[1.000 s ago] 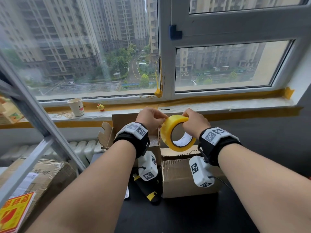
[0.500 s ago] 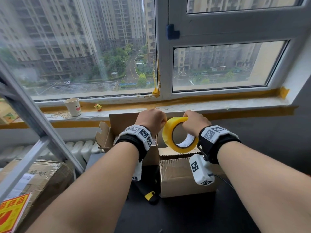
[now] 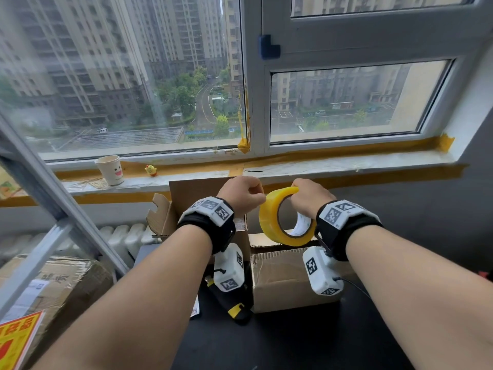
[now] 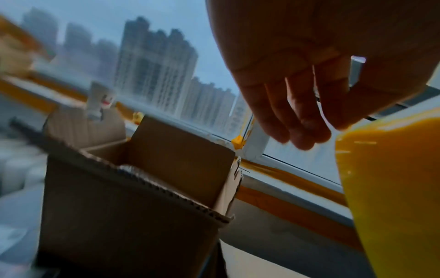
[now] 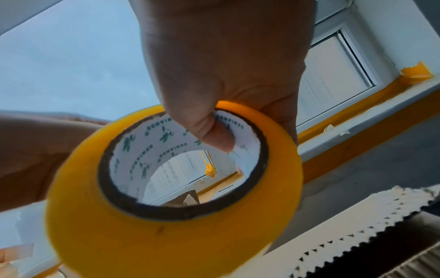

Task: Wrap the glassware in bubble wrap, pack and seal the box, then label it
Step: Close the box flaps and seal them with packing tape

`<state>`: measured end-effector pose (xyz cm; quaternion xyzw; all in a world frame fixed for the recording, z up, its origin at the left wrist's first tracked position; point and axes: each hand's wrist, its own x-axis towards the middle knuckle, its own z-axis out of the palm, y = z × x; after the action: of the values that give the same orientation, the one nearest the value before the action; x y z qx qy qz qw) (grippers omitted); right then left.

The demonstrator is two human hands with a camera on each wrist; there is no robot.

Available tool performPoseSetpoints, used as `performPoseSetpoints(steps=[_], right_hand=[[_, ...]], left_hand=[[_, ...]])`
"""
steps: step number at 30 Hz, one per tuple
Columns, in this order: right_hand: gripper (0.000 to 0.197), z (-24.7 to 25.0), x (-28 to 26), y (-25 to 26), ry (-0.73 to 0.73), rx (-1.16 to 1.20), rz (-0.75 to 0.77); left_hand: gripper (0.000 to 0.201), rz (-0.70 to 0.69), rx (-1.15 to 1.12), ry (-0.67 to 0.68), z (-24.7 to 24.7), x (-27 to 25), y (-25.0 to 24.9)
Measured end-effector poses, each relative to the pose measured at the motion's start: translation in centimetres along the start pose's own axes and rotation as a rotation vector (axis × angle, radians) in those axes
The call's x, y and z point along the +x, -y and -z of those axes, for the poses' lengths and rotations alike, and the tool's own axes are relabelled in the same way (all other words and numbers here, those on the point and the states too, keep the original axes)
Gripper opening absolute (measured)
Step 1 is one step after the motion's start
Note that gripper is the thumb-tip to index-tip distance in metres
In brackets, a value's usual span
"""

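A yellow tape roll (image 3: 269, 222) hangs upright in the air above two cardboard boxes. My right hand (image 3: 298, 196) grips it from the top, thumb inside the white core (image 5: 214, 135) and fingers over the outside. My left hand (image 3: 256, 196) is curled, with thumb and forefinger meeting at the roll's upper left rim; in the left wrist view its other fingers (image 4: 297, 122) hang beside the roll (image 4: 385, 188). The taller box (image 3: 192, 193) stands with its flaps up under the left hand, its inside (image 4: 166, 159) partly visible. No glassware or bubble wrap shows.
A lower brown box (image 3: 280, 279) sits on the dark table under the roll. A black and yellow tool (image 3: 237, 308) lies beside it. A paper cup (image 3: 110, 169) and a small yellow toy (image 3: 151, 170) stand on the windowsill. A metal ladder rail (image 3: 40, 196) and a large carton (image 3: 58, 284) fill the left.
Both hands stay on the tape roll in nearly the same place above the boxes. The left hand's fingers have shifted slightly on the roll's rim.
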<state>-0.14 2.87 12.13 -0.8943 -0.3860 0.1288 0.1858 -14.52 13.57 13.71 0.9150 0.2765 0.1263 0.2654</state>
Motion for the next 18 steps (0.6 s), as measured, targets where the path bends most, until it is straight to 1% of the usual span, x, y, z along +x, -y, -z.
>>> performPoseSetpoints(steps=[2,4,5,8,10,14,16,18], right_hand=[[0.01,-0.1,0.2,0.0,0.035,0.035,-0.006],[0.008,-0.4,0.4,-0.1,0.064,0.08,-0.015],[0.007,-0.4,0.5,-0.2,0.074,0.1,-0.022],[0.007,-0.5,0.6,0.1,0.091,0.175,-0.052],[0.011,-0.5,0.6,0.3,0.09,0.217,-0.072],[0.012,-0.4,0.5,0.4,0.062,0.211,-0.109],[0.012,-0.2,0.6,0.6,0.067,0.214,-0.123],[0.012,0.1,0.6,0.8,0.065,0.221,-0.133]], left_hand=[[0.004,0.057,-0.132,0.053,0.1,0.1,0.5],[0.006,0.058,-0.185,0.088,0.1,0.0,0.8],[0.006,0.05,-0.188,0.078,0.0,0.1,0.8],[0.007,0.047,-0.189,-0.052,-0.5,0.2,0.4],[0.009,0.067,-0.252,-0.124,-0.8,0.5,0.1],[0.017,0.071,-0.308,-0.175,-1.0,0.6,-0.3],[0.016,0.077,-0.319,-0.194,-0.9,0.8,-0.6],[0.011,0.087,-0.295,-0.233,-0.7,1.0,-0.9]])
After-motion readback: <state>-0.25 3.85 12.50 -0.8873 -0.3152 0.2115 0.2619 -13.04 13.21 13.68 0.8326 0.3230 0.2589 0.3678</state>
